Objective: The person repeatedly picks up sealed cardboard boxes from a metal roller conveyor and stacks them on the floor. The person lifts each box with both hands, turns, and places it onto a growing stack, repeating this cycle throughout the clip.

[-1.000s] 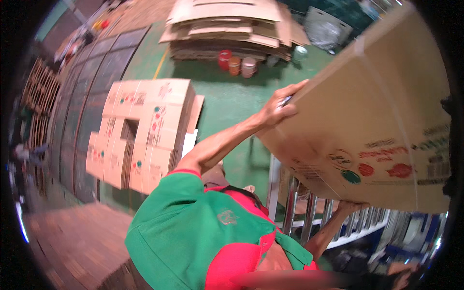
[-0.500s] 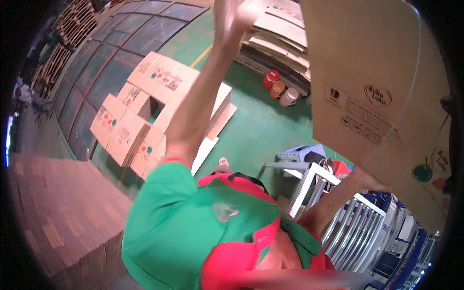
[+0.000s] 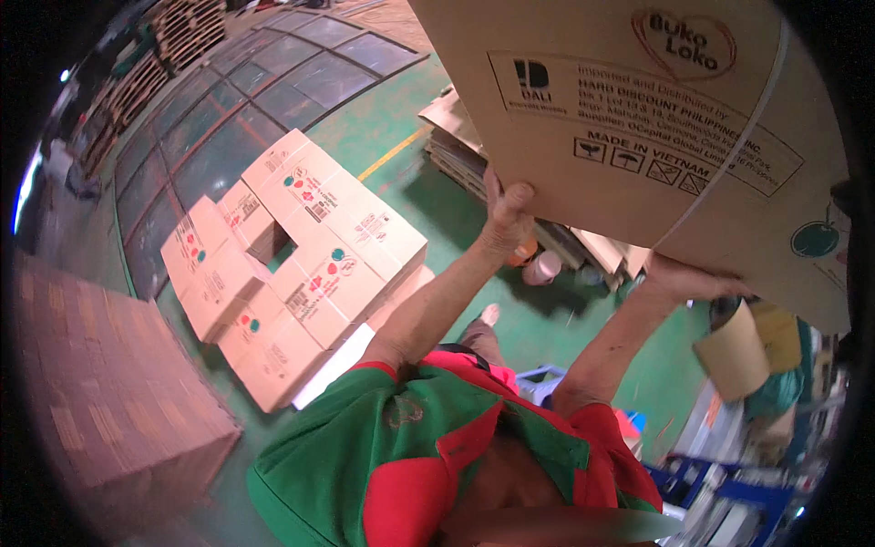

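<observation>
A large brown cardboard pack [image 3: 583, 118] with printing and a pale strap [image 3: 756, 128] running across its face fills the upper right. My left hand [image 3: 508, 217] grips its lower left edge, thumb on the printed face. Farther right along the bottom edge, my right hand [image 3: 684, 278] is closed on the same pack, its fingers partly hidden by the cardboard. Both arms reach up and forward, and the pack is tilted, held off the floor. How thick it is cannot be seen from here.
Strapped stacks of flattened cartons [image 3: 346, 237] lie to my left on the green floor. A tall cardboard pile [image 3: 118, 383] stands nearer left. Beyond my hands are more stacked sheets [image 3: 456, 146] and a pink bucket [image 3: 543, 268]. Blue-framed equipment [image 3: 756, 497] is at lower right.
My left hand has come down from the far cardboard stack onto the pack's left edge. The pack has shifted left and upward in view, with my right hand still on its lower edge.
</observation>
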A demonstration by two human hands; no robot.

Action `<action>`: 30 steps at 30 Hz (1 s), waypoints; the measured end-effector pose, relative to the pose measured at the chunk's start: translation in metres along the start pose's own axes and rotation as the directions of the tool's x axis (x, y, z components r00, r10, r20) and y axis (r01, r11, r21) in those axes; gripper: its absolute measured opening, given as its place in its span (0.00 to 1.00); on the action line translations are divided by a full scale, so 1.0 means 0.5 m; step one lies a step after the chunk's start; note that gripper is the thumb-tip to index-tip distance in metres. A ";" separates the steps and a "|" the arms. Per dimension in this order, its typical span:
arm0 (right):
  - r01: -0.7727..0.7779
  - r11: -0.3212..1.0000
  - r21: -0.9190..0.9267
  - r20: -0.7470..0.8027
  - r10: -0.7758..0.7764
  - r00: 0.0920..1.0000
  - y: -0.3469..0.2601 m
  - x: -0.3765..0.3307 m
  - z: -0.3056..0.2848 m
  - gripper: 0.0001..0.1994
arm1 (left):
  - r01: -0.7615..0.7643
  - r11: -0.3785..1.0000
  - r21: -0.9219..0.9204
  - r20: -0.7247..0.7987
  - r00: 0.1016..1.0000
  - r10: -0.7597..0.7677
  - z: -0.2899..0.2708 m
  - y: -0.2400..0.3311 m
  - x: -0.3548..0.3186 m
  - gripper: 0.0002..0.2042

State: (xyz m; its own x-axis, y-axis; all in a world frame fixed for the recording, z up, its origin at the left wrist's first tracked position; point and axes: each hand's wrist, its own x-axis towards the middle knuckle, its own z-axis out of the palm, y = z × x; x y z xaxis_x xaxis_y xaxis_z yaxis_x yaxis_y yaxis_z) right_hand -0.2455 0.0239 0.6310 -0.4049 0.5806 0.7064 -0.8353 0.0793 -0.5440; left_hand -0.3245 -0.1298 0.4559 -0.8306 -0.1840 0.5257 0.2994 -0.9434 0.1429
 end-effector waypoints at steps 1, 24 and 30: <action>0.095 0.994 -0.050 -0.092 -0.099 0.991 0.008 0.082 -0.014 0.51 | -0.051 0.998 -0.034 -0.014 0.999 0.051 -0.003 -0.016 0.038 0.43; -0.018 0.981 0.192 0.257 -0.032 0.966 0.537 0.547 0.128 0.44 | -0.522 0.801 0.294 -0.546 0.595 0.589 -0.032 -0.056 0.504 0.47; -0.574 0.808 0.132 0.671 0.354 0.651 0.881 0.776 0.092 0.43 | -0.664 0.607 0.437 -0.549 0.338 0.765 -0.202 0.030 0.619 0.44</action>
State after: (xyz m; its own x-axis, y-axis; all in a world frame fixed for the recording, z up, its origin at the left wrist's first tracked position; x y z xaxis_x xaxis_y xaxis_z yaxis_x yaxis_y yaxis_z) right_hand -0.7875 0.2468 0.6862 -0.8088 -0.1379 0.5717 -0.4912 -0.3761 -0.7856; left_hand -0.6248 -0.2287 0.5359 -0.3097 -0.9349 -0.1732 0.9382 -0.3301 0.1043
